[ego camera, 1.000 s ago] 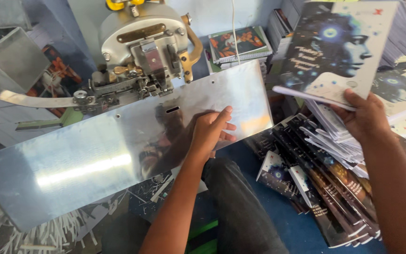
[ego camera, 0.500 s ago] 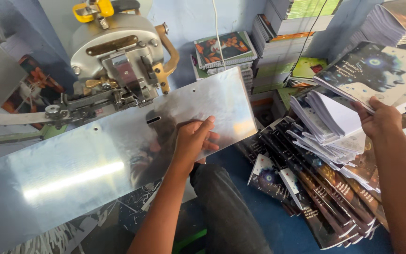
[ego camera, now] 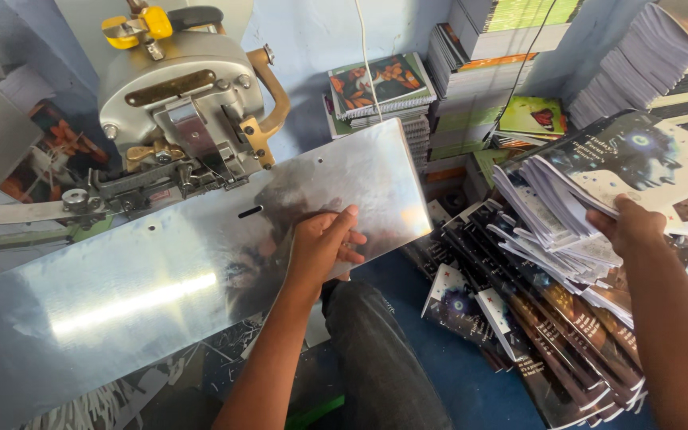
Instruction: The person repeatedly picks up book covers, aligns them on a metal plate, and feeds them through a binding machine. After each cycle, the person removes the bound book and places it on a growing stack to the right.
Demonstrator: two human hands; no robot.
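Note:
My left hand [ego camera: 324,243] rests flat, fingers spread, on the shiny metal table plate [ego camera: 121,295] of a grey stitching machine [ego camera: 177,103], holding nothing. My right hand [ego camera: 631,224] reaches out to the right and grips a booklet [ego camera: 639,155] with a dark cover showing a bluish face. It holds the booklet low over a fanned stack of similar booklets [ego camera: 551,215].
More dark-covered booklets [ego camera: 535,334] lie spread on the blue floor at the right. Tall stacks of printed books [ego camera: 487,72] stand against the back wall, one pile topped by an orange-leaf cover [ego camera: 380,84]. My dark trouser leg [ego camera: 376,358] is below. Paper trimmings [ego camera: 129,398] lie under the plate.
My right hand has lowered the dark-covered booklet from up high down onto the fanned stack at the right. My left hand has stayed on the metal plate.

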